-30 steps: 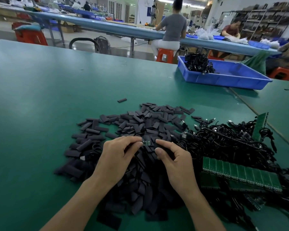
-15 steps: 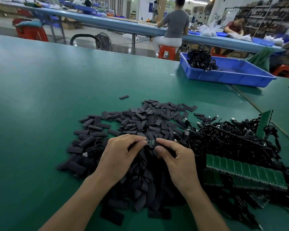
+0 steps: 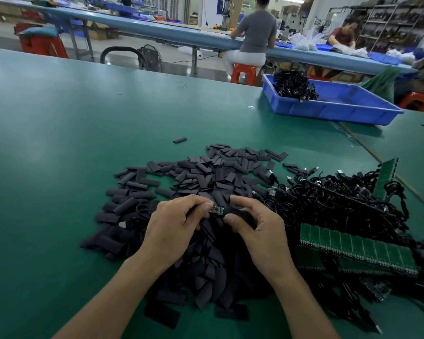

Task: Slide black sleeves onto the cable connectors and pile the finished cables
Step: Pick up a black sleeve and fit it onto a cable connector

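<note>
Both hands meet above the pile of black sleeves (image 3: pixel 206 177) on the green counter (image 3: pixel 59 143). The left hand (image 3: pixel 174 228) pinches a cable connector (image 3: pixel 217 209), whose small green board shows between the fingertips. The right hand (image 3: pixel 260 233), fingers curled, pinches a black sleeve (image 3: pixel 239 213) at the connector's end. Tangled black cables (image 3: pixel 340 199) and green board strips (image 3: pixel 353 245) lie to the right; a blue tray (image 3: pixel 333 113) holding more cables sits beyond.

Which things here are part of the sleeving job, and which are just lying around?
Job: left hand pinching the connector board; right hand holding a black sleeve; sleeve pile; cable heap.
Lying about: green board strips; red stool; floor fan.
</note>
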